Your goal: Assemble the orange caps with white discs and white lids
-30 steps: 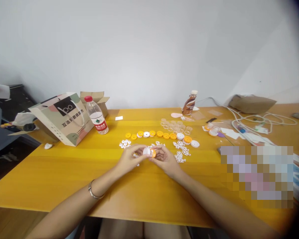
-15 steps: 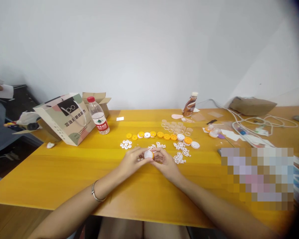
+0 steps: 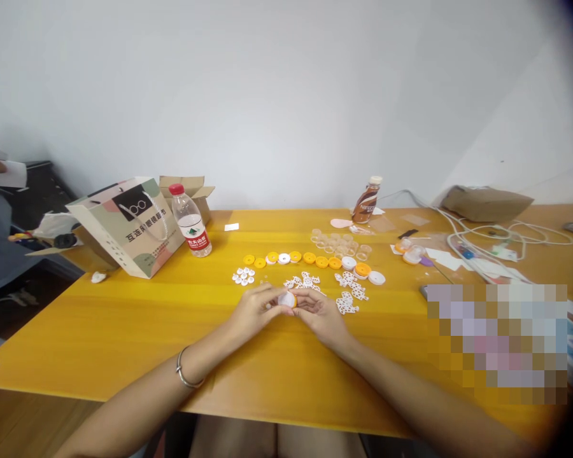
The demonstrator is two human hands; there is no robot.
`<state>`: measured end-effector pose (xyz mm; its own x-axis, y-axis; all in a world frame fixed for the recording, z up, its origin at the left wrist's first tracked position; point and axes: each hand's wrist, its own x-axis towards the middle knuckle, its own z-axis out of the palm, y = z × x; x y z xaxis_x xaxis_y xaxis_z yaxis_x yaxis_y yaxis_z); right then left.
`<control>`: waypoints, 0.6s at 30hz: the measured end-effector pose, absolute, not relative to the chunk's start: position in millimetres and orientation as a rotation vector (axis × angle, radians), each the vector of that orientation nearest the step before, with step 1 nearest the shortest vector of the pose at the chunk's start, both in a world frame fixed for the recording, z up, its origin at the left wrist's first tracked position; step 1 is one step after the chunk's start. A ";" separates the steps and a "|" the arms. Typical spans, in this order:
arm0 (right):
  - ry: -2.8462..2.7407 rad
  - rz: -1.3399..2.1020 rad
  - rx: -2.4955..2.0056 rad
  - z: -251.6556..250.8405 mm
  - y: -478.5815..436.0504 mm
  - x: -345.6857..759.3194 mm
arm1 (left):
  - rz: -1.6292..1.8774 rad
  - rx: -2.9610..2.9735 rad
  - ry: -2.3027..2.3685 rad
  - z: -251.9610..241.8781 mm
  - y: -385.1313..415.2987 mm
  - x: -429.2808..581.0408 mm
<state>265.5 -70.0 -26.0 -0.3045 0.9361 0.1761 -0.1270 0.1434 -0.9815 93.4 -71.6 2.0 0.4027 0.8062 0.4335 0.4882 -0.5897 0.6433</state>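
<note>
Between my two hands is a small round plastic piece [image 3: 286, 299], whitish on its face with an orange rim. My left hand [image 3: 256, 310] grips its left side with thumb and fingers. On its right side, the fingers of my right hand [image 3: 321, 313] are closed on it too. Just beyond my hands lie several white openwork plastic parts [image 3: 347, 303]. A cluster of small white round pieces [image 3: 243, 275] rests left of them. Behind runs a row of orange and white round discs [image 3: 321, 261]. Clear plastic cups [image 3: 340, 244] stand in a group farther back.
A paper bag [image 3: 146, 232], a cardboard box [image 3: 195, 194] and a red-capped water bottle [image 3: 191, 222] stand at the left. A brown drink bottle [image 3: 367, 202] stands at the back. White cables [image 3: 494, 238] and a brown pouch [image 3: 487, 202] lie to the right. A blurred-out patch covers the right front.
My right fingers have shifted slightly around the round piece, and its orange edge has turned a little. The objects on the table keep their places.
</note>
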 end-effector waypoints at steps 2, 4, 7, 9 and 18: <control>-1.417 1.374 -0.843 -25.5 -70.2 264.7 | 1.029 2.234 1.109 3.7 -72.0 92.9; -1.423 1.364 -0.844 -26.2 -70.4 263.8 | 1.011 2.196 1.131 6.2 -72.9 93.2; -1.448 1.325 -0.851 -28.9 -70.7 262.5 | 0.965 2.152 1.187 8.8 -74.0 94.8; -1.453 1.314 -0.862 -30.6 -70.8 261.6 | 0.945 2.168 1.209 8.8 -73.9 95.8; -1.389 1.403 -0.902 -24.6 -63.8 262.5 | 0.988 2.371 1.288 24.3 -76.9 85.6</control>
<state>262.5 -63.8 -24.6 -0.2939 0.9497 0.1081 -0.1174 0.0764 -0.9901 85.6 -76.9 24.3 0.3730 0.8176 0.4386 0.6351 -0.5696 0.5218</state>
